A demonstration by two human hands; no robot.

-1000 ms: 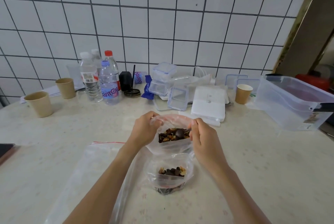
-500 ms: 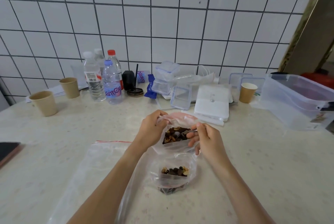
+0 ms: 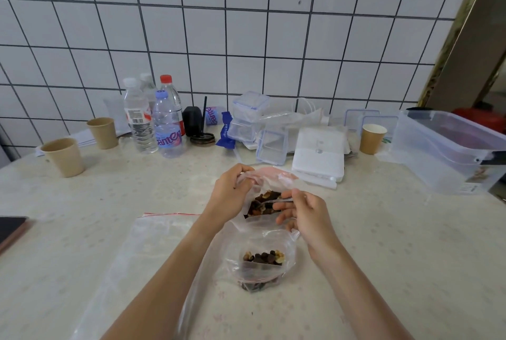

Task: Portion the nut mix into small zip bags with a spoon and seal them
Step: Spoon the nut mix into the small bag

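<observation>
A clear bag of nut mix (image 3: 264, 204) stands open at the table's centre. My left hand (image 3: 228, 195) pinches its left rim and holds the mouth apart. My right hand (image 3: 306, 212) grips a thin metal spoon (image 3: 273, 200) whose bowl lies in the nuts inside that bag. In front of it, nearer me, a small zip bag (image 3: 260, 263) sits open with a small heap of nuts and dark pieces in its bottom. A large empty zip bag (image 3: 153, 246) with a red strip lies flat to the left, under my left forearm.
Along the tiled wall stand two paper cups (image 3: 65, 156), several water bottles (image 3: 167, 126), clear lidded boxes (image 3: 250, 117), a white flat box (image 3: 319, 156), another paper cup (image 3: 372, 138) and a big clear tub (image 3: 449, 150). A dark phone (image 3: 11, 230) lies at the left edge.
My right hand let go of the bag's right rim and now holds the spoon inside the nut bag. My left hand still holds the rim. The camera tilted slightly.
</observation>
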